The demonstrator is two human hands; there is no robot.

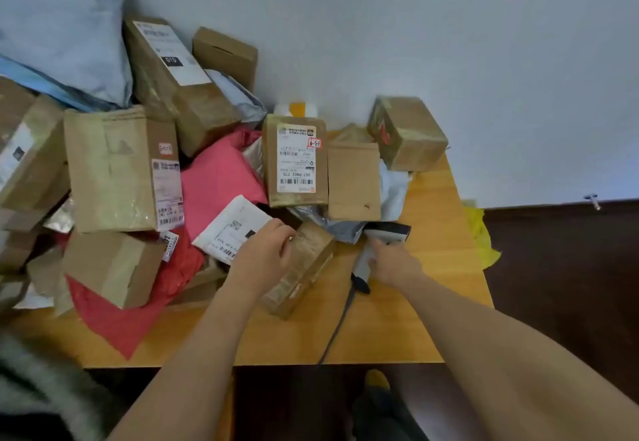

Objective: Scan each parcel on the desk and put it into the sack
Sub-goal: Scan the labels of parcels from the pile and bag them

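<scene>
my left hand point(268, 250) is curled over the top end of a small brown cardboard parcel wrapped in clear tape point(302, 269), which lies near the front edge of the wooden surface point(432, 261), just right of the heap of boxes and a red plastic mailer point(221, 178). my right hand point(392, 262) is reaching onto the grey handheld barcode scanner point(375, 243) lying beside that parcel, its cable trailing off the front edge; i cannot tell whether my fingers have closed round the handle (they are hidden behind the hand). so i judge this as the start of a scan: parcel chosen, scanner being taken up. next i need a firm hold on the scanner and must turn the parcel until its label faces up, since no barcode shows on it now. the sack is not clearly in view.
</scene>
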